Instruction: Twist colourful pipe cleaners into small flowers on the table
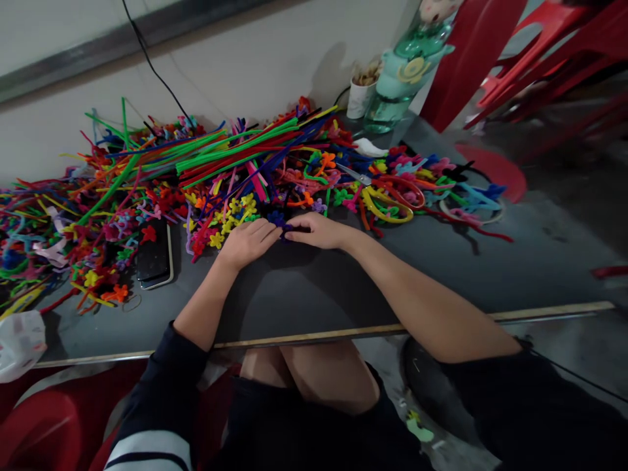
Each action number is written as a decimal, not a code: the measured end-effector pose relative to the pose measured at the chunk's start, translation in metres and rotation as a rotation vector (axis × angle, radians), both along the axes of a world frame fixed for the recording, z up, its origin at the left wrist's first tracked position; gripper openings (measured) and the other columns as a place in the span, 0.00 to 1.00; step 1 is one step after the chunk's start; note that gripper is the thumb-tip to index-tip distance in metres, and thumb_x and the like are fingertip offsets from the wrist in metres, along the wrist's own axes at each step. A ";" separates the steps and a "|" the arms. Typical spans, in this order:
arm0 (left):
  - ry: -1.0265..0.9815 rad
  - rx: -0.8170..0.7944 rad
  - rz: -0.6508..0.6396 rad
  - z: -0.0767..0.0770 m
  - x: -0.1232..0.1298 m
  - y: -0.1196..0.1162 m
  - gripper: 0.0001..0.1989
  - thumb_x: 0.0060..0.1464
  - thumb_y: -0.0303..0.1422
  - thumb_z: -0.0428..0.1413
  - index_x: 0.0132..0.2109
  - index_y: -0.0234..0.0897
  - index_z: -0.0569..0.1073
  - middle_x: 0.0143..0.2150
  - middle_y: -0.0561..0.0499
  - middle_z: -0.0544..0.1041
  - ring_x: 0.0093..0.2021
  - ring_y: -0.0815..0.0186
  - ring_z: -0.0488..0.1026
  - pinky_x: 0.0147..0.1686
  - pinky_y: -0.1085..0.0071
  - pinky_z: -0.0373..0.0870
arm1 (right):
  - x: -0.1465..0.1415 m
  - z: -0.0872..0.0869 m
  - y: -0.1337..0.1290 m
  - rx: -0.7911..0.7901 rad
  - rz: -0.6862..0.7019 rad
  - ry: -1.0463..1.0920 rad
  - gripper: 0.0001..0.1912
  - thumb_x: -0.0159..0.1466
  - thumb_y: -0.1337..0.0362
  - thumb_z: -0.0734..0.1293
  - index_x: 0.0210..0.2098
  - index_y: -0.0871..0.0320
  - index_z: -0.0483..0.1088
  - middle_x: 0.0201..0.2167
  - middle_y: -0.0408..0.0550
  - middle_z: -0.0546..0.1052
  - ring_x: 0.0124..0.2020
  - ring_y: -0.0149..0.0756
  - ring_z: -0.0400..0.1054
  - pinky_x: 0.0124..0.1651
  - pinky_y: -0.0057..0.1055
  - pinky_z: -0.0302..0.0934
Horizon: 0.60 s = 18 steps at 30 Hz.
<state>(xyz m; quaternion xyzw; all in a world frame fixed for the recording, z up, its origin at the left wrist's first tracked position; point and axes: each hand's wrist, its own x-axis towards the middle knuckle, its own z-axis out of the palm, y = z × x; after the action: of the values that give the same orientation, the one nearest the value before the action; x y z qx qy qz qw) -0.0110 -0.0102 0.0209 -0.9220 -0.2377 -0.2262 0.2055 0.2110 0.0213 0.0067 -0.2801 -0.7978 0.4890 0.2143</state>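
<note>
My left hand (250, 241) and my right hand (311, 231) meet above the dark grey table, fingertips close together. Between them is a dark blue pipe cleaner piece (283, 229), pinched by the fingers of both hands; its exact shape is partly hidden. Just beyond my left hand lie yellow pipe cleaner flowers (240, 212). Behind both hands spreads a heap of colourful pipe cleaners, with a bundle of straight green ones (235, 152) on top. Scissors (387, 196) with yellow and red handles rest on the heap to the right of my right hand.
A phone (154, 258) lies left of my left hand. At the back right stand a paper cup (362, 93) and a green bottle (397, 85). Red chairs (530, 59) are stacked beyond. The table's front edge (314, 338) runs before my lap, with a plastic bag (22, 343) at far left.
</note>
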 end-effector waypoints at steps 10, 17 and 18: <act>-0.323 -0.720 0.327 -0.021 0.027 -0.003 0.12 0.57 0.29 0.50 0.25 0.35 0.70 0.21 0.52 0.68 0.24 0.69 0.64 0.25 0.72 0.56 | -0.004 0.006 -0.014 0.577 -0.201 -0.313 0.05 0.62 0.65 0.63 0.31 0.58 0.70 0.30 0.48 0.72 0.30 0.33 0.60 0.31 0.31 0.47; -0.545 -0.678 0.295 -0.022 0.024 0.003 0.08 0.60 0.32 0.52 0.34 0.35 0.74 0.30 0.50 0.75 0.34 0.66 0.71 0.36 0.70 0.66 | -0.006 -0.002 -0.010 0.472 -0.308 -0.160 0.12 0.63 0.57 0.63 0.29 0.59 0.72 0.26 0.48 0.73 0.27 0.33 0.63 0.32 0.31 0.52; -0.569 -0.659 0.295 -0.022 0.024 0.002 0.08 0.60 0.31 0.52 0.35 0.35 0.74 0.32 0.49 0.76 0.36 0.66 0.71 0.38 0.70 0.67 | -0.008 -0.002 -0.010 0.436 -0.306 -0.127 0.13 0.63 0.56 0.63 0.29 0.59 0.71 0.25 0.48 0.72 0.26 0.33 0.63 0.32 0.31 0.52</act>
<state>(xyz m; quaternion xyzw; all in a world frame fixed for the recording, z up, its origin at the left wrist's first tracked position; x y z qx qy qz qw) 0.0129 -0.0078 -0.0014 -0.7959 -0.4724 -0.3509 -0.1421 0.2034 0.0110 0.0046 -0.3748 -0.8445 0.2489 0.2906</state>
